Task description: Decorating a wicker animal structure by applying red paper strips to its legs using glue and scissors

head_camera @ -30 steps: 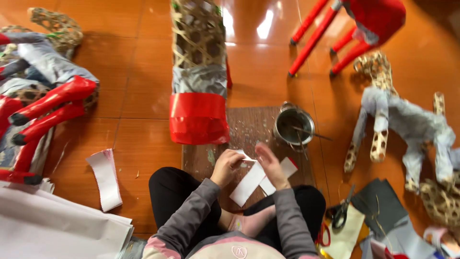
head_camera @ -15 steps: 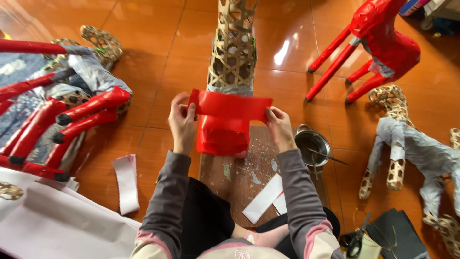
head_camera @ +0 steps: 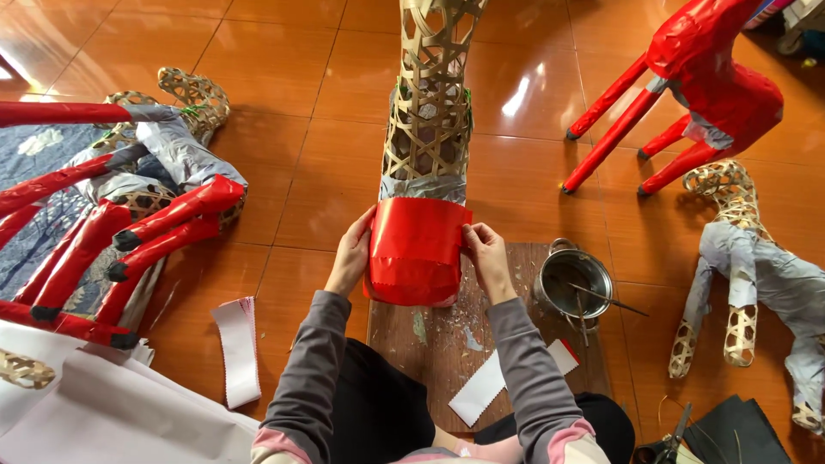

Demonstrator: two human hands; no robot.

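Note:
A tall woven bamboo frame [head_camera: 430,103] stands in front of me on a wooden board [head_camera: 447,344]. Its lower part is wrapped in grey paper and a band of red paper [head_camera: 417,249]. My left hand [head_camera: 352,253] presses flat against the left side of the red band. My right hand [head_camera: 485,253] presses its right edge with fingers curled against it. Both sleeves are grey with pink cuffs.
A metal pot [head_camera: 574,283] with a stick in it sits at the board's right. White paper strips [head_camera: 236,348] [head_camera: 498,382] lie on the floor and board. Red-covered animal frames [head_camera: 705,94] [head_camera: 112,232], a grey-papered frame [head_camera: 756,275], white sheets [head_camera: 86,412] and scissors [head_camera: 675,434] surround me.
A second ago my hands held a white strip near my lap. They then lifted a red sheet to the frame, and now it lies wrapped and pressed around it.

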